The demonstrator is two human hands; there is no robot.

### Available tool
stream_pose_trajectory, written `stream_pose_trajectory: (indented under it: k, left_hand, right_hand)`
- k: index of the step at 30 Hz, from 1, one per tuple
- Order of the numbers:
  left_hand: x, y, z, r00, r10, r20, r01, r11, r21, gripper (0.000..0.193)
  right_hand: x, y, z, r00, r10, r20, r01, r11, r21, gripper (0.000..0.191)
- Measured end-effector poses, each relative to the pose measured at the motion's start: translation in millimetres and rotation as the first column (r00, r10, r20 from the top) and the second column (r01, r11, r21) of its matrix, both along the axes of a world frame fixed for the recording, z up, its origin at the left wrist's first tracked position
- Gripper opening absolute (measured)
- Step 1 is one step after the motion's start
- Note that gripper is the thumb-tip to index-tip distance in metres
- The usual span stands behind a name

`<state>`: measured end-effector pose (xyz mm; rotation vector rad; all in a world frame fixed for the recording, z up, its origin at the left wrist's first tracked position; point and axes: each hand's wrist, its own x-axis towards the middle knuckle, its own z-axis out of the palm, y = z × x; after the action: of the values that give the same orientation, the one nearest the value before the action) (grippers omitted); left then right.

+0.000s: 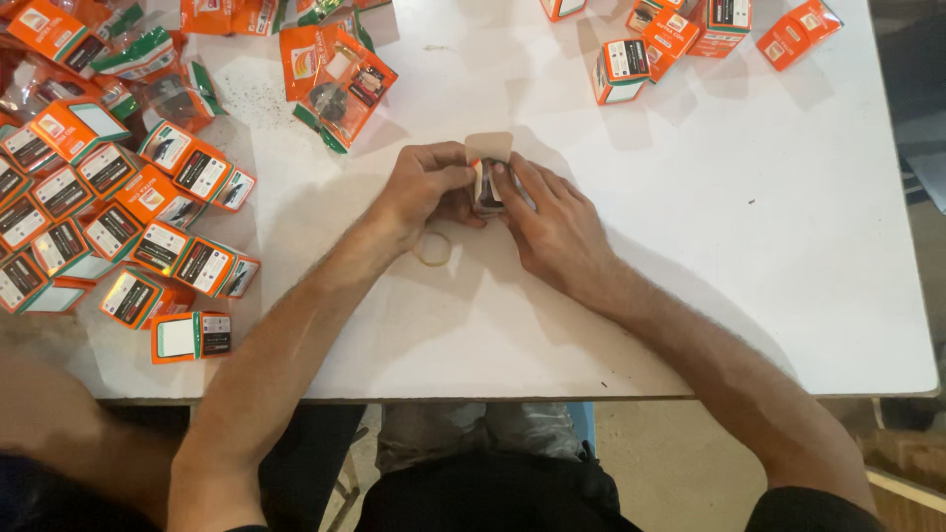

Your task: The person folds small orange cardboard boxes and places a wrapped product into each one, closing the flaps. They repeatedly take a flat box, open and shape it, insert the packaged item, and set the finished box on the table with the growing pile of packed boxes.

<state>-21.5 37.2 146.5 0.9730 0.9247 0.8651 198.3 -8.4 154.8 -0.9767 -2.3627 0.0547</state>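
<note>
Now left hand (426, 187) & right hand (552, 222) both grip small box (487, 185) on table (749, 246)

Open white table (749, 256) right of and below the fingers (512, 182); heaped orange boxes (118, 217) crowding far left, plastic packets (340, 84) just up-left, scattered boxes (670, 39) up-right, rubber band (432, 248) close underneath.

White worktop (749, 256), orange small boxes (148, 236) with white, green and black panels heaped along its left edge — more orange boxes (680, 39) at the far right corner, tan rubber band (433, 248) — pale, dark-centred small box (487, 185) in hand.
</note>
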Motion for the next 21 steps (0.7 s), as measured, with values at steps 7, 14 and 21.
stream_pose_trajectory:
  k: [7, 14, 21]
  left_hand:
    - [15.6, -11.1, 3.3, 0.979, 0.090, -0.185, -0.042, 0.968, 0.248, 0.010]
    - [23.1, -33.8, 10.0, 0.822, 0.462, -0.334, 0.090, 0.474, 0.876, 0.026]
    - [4.8, -38.6, 19.6, 0.825, 0.359, -0.436, 0.371, 0.238, 0.898, 0.045]
  right_hand:
    - [0.6, -0.9, 3.4, 0.998, 0.018, -0.059, -0.025, 0.992, -0.126, 0.068]
    - [-0.6, -2.5, 2.7, 0.972, -0.044, -0.231, -0.020, 0.964, -0.265, 0.059]
    - [5.5, 3.3, -10.6, 0.967, -0.086, -0.239, -0.005, 0.935, -0.356, 0.058]
